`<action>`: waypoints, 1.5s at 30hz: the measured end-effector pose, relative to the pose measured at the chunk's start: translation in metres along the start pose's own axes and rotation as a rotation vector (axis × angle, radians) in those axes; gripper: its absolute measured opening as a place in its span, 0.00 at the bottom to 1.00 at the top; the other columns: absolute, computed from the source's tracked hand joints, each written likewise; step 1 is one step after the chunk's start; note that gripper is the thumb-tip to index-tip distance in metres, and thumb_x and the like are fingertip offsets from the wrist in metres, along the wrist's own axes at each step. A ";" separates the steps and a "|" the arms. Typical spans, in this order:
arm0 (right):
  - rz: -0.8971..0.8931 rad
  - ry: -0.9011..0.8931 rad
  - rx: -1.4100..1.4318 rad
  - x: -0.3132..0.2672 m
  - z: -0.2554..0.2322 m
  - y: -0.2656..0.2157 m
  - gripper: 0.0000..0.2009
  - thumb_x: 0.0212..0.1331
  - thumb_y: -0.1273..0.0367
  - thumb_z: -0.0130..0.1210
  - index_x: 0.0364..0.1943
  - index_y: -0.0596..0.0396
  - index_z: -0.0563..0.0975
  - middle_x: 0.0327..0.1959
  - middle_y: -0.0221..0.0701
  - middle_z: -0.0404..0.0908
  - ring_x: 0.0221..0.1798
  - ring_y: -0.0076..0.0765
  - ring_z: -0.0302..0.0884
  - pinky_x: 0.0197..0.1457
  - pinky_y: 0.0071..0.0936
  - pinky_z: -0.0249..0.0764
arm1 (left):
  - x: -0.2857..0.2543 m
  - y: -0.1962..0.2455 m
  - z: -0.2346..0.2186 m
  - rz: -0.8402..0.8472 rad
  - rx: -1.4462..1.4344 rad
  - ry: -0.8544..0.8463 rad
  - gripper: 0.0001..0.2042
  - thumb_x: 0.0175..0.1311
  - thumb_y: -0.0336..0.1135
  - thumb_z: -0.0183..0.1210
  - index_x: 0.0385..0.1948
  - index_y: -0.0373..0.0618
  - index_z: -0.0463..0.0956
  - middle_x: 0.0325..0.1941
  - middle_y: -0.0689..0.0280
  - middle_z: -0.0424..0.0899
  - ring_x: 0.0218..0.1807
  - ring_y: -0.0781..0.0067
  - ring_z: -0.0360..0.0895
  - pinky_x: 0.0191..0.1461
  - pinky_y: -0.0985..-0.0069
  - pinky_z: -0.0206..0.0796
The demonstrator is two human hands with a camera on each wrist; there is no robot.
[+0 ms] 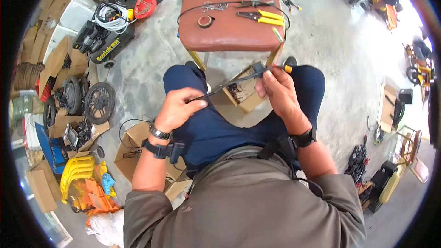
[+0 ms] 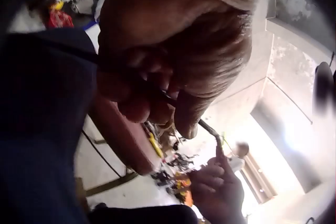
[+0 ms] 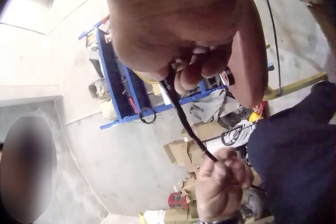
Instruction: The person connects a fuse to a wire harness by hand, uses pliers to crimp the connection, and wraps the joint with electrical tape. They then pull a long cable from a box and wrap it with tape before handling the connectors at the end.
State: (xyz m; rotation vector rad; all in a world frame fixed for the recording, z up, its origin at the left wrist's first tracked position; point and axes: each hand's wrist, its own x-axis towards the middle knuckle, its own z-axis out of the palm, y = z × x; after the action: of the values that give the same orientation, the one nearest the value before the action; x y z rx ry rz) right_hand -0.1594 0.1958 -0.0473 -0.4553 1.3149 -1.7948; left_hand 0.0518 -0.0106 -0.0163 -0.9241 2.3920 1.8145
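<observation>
A thin black cable (image 1: pixel 225 84) stretches between my two hands above my lap. My left hand (image 1: pixel 195 103) pinches its lower end over my left knee. My right hand (image 1: pixel 266 80) grips the upper end, where a dark connector block (image 1: pixel 258 69) sticks out past the fingers; a small orange-tipped piece (image 1: pixel 288 69) shows beside that hand. The left wrist view shows my left hand (image 2: pixel 173 108) curled on the cable (image 2: pixel 210 129), with the right hand (image 2: pixel 220 187) beyond. From the right wrist, my right hand (image 3: pixel 184 71) grips the cable (image 3: pixel 189 124), which runs down to the left hand (image 3: pixel 223 182).
A brown padded stool (image 1: pixel 220 34) stands in front of my knees with yellow-handled pliers (image 1: pixel 262 17), a tape roll (image 1: pixel 205 21), grey pliers (image 1: pixel 255 2) and a looping black wire. An open cardboard box (image 1: pixel 248 96) sits on the floor between my legs. Boxes, wheels and clutter fill the left.
</observation>
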 end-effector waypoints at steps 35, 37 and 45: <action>-0.087 0.578 -0.020 0.069 -0.214 -0.080 0.14 0.66 0.58 0.59 0.35 0.54 0.74 0.27 0.28 0.80 0.24 0.19 0.74 0.26 0.17 0.70 | 0.076 -0.056 -0.163 0.117 0.378 0.503 0.13 0.59 0.39 0.69 0.30 0.35 0.83 0.23 0.74 0.78 0.28 0.84 0.70 0.33 0.79 0.64; -0.075 0.579 -0.004 0.070 -0.220 -0.075 0.14 0.66 0.57 0.59 0.37 0.54 0.75 0.28 0.28 0.80 0.25 0.19 0.75 0.27 0.17 0.70 | 0.084 -0.061 -0.155 0.090 0.397 0.504 0.13 0.60 0.39 0.69 0.29 0.34 0.83 0.22 0.74 0.77 0.27 0.84 0.69 0.32 0.79 0.63; -0.119 0.736 -0.202 0.074 -0.221 -0.044 0.14 0.66 0.60 0.58 0.36 0.57 0.75 0.28 0.28 0.80 0.26 0.19 0.73 0.28 0.19 0.70 | 0.104 -0.103 -0.108 0.126 0.491 0.577 0.15 0.61 0.38 0.68 0.23 0.33 0.79 0.18 0.73 0.74 0.24 0.82 0.64 0.28 0.75 0.60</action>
State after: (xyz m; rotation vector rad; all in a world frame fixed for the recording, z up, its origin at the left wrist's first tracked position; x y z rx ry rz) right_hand -0.3761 0.2741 -0.1052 0.0483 2.0123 -2.0245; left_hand 0.0489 -0.1689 -0.1061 -1.3838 3.0699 0.9626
